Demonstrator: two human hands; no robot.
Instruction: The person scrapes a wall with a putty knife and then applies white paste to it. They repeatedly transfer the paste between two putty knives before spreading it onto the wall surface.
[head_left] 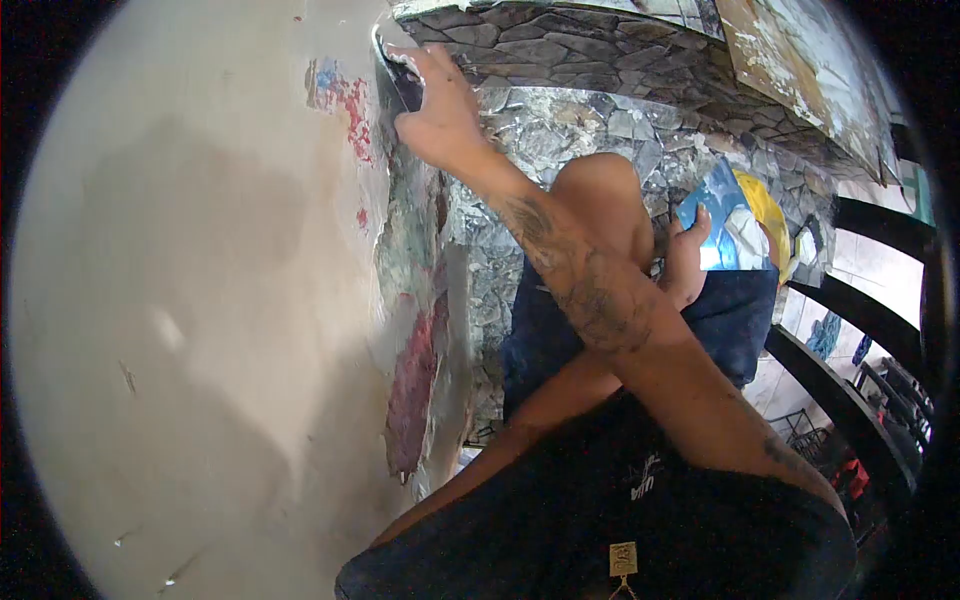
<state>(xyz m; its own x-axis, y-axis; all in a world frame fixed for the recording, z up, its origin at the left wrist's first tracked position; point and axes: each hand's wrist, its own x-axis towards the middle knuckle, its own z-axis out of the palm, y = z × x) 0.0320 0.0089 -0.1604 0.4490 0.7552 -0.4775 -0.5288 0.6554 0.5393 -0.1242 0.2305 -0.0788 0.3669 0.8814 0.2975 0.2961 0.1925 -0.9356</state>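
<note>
My right hand (438, 108), on a tattooed forearm, reaches up and left to the corner where a stone-patterned mosaic surface (560, 60) meets a plain beige wall (200, 300). Its fingers and thumb close around a dark flat piece (400, 88) held against that corner. My left arm crosses under the right one. My left hand (686, 262) grips a blue and white shard (722, 225) beside my raised knee (598, 185). Something yellow (765, 210) shows just behind the shard.
Red and blue paint patches (345, 100) and a peeling reddish strip (412, 390) run along the wall's edge. Black railing bars (860, 320) stand at the right, with a tiled floor and small objects far below. A worn board (790, 60) lies at the top right.
</note>
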